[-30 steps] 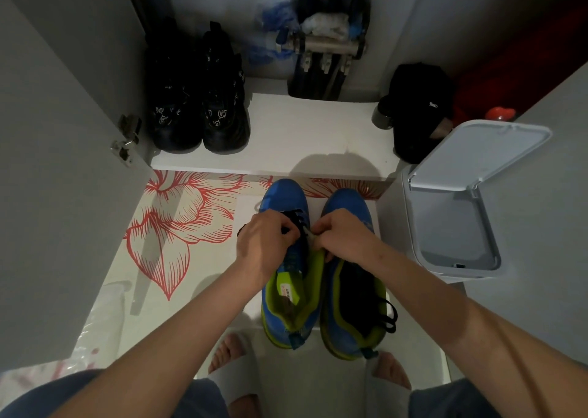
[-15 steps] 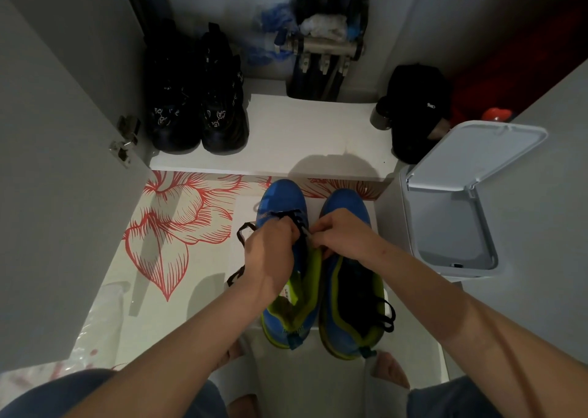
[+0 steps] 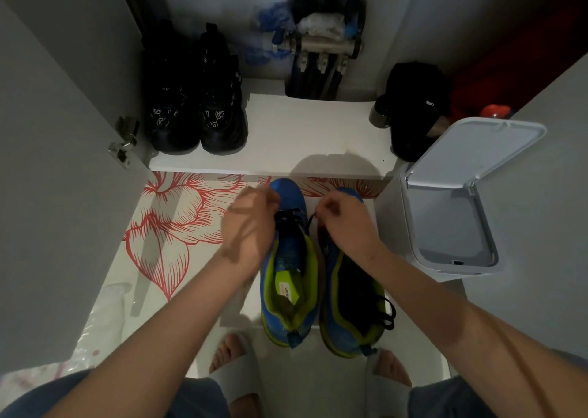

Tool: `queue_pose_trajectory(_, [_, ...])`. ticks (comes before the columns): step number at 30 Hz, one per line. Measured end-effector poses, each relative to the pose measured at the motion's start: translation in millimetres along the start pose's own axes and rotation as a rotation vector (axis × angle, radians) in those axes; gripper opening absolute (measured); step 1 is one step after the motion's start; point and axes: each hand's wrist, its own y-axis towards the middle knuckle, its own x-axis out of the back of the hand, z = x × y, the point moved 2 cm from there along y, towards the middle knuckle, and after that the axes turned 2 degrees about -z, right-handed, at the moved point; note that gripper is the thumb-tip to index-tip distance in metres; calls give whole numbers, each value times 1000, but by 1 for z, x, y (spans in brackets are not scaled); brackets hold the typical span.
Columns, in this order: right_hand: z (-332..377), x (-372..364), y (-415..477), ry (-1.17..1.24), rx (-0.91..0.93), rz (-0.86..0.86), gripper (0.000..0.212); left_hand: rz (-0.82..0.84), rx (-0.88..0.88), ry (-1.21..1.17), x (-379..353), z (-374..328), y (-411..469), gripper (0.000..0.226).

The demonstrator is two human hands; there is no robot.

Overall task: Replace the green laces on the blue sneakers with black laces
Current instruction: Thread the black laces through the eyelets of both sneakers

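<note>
Two blue sneakers with yellow-green lining stand side by side on the floor, toes pointing away from me. The left sneaker (image 3: 291, 258) has a black lace (image 3: 288, 218) threaded through its front eyelets. My left hand (image 3: 249, 226), blurred, is at the left side of that shoe's toe with curled fingers, and the lace end it pulls is hidden. My right hand (image 3: 342, 218) pinches the other end of the black lace just right of the shoe. The right sneaker (image 3: 351, 303) is laced in black, with loops hanging at its heel.
A white bin (image 3: 445, 214) with its lid raised stands right of the sneakers. A white shelf (image 3: 302, 137) beyond holds black boots (image 3: 197, 99) and a black cap (image 3: 416, 108). A grey cabinet door (image 3: 57, 131) is on the left. My sandalled feet (image 3: 235, 370) are below the shoes.
Both hands moved apart and forward along the left sneaker, drawing the black lace through the front eyelets. The loose loop seen at the left earlier is gone.
</note>
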Motion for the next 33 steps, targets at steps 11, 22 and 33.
queue_pose_trajectory(11, [26,47,17,-256,208,135,35,186,239,137,15,34,25,30])
queue_pose_trajectory(22, [40,63,22,323,204,-127,20,410,221,459,-1,43,24,18])
queue_pose_trajectory(33, [55,67,12,476,345,-257,10,425,80,275,-1,26,11,40])
